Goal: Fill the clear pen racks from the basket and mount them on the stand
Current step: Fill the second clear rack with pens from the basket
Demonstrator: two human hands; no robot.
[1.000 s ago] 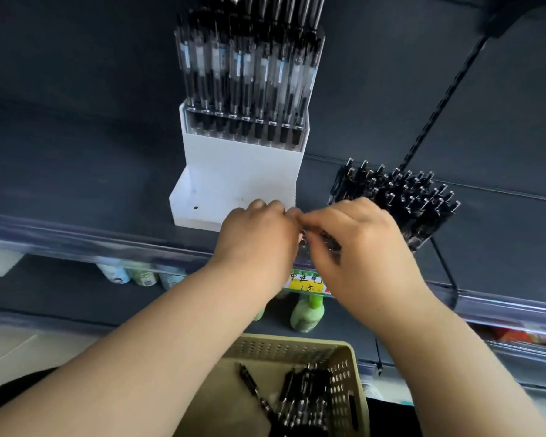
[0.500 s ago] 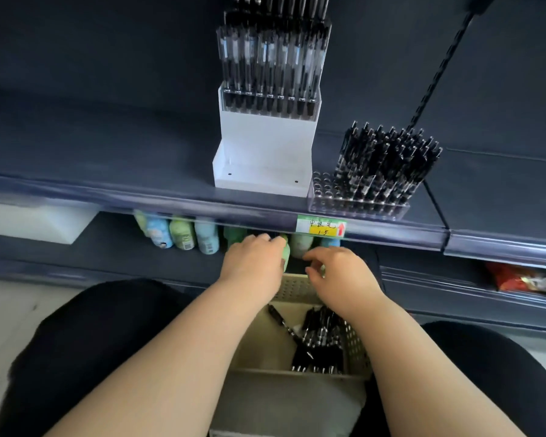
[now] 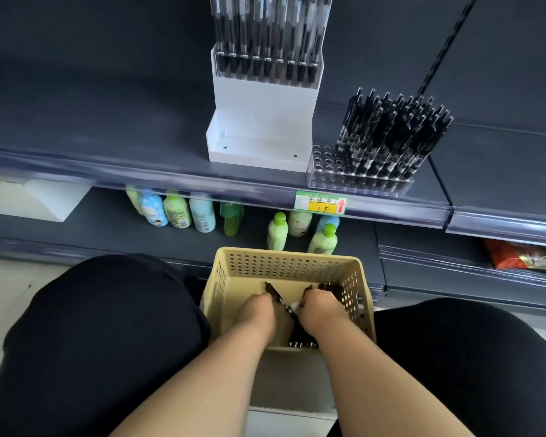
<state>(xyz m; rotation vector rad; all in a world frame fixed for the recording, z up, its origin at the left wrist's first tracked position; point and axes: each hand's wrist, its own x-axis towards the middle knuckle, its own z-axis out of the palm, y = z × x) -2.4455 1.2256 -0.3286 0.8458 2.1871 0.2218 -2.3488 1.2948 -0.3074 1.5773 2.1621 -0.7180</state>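
Observation:
A yellow perforated basket (image 3: 284,263) stands between my knees with several black pens (image 3: 330,287) in it. Both hands are down inside it. My left hand (image 3: 259,313) curls its fingers over a single black pen (image 3: 273,293) that lies slanted. My right hand (image 3: 320,310) curls its fingers into the pile of pens; its fingertips are hidden. On the shelf above, a clear pen rack (image 3: 323,162) is partly filled, with bare holes on its left side. Beside it stands the white stand (image 3: 262,121), carrying a filled clear rack (image 3: 265,36) at its top.
The dark shelf edge (image 3: 171,181) carries a green and yellow price label (image 3: 320,201). Several lotion bottles (image 3: 177,212) stand on the lower shelf behind the basket. A white box (image 3: 35,200) hangs at the left, a red packet (image 3: 517,253) lies at the right. My knees flank the basket.
Both hands have come down from the clear rack on the shelf into the basket. The view has tilted down, so the basket and my knees now fill the lower half.

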